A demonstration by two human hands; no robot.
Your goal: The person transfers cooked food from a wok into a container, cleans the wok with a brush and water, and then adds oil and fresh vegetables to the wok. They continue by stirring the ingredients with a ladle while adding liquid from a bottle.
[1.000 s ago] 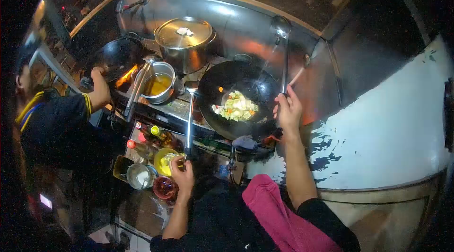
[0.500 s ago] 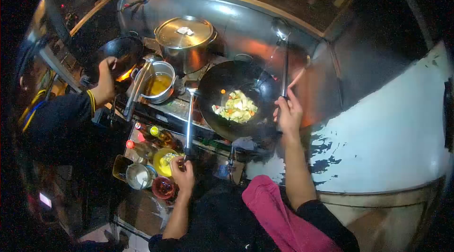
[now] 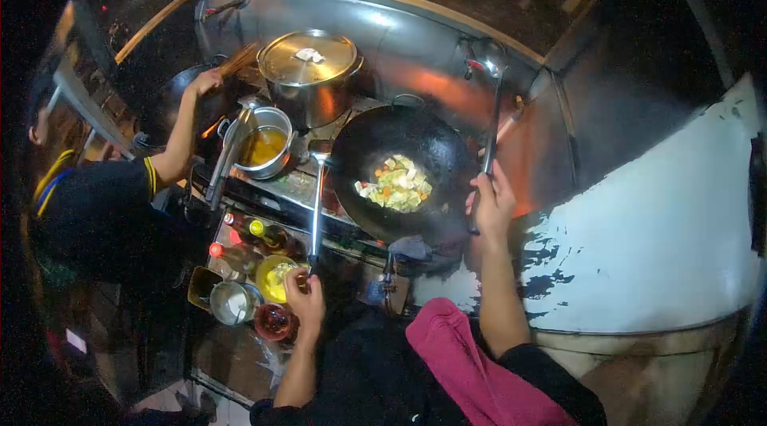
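Observation:
My right hand [image 3: 494,201] is closed round the dark handle of a ladle [image 3: 495,118], whose shiny bowl is raised near the steel back wall. Below and left of it, a black wok [image 3: 359,118] holds chopped pale and green vegetables [image 3: 397,185] with orange bits. My left hand [image 3: 306,298] grips the end of a long metal spatula [image 3: 319,202]; its blade lies over the stove between the wok and a pot of yellowish liquid. Close to my left fingers stands a yellow bowl [image 3: 270,272].
A lidded stockpot [image 3: 300,94] stands behind the liquid pot [image 3: 281,124]. Bottles [image 3: 232,256], a metal cup [image 3: 233,303] and a red container [image 3: 274,322] crowd the lower left. At left, a co-worker's hand [image 3: 206,81] holds a stick brush [image 3: 238,61] over another wok [image 3: 180,94].
The ladle has swung slightly right and down with my right hand. The vegetables in the wok have shifted. The co-worker's hand has risen and moved right, now with the brush showing.

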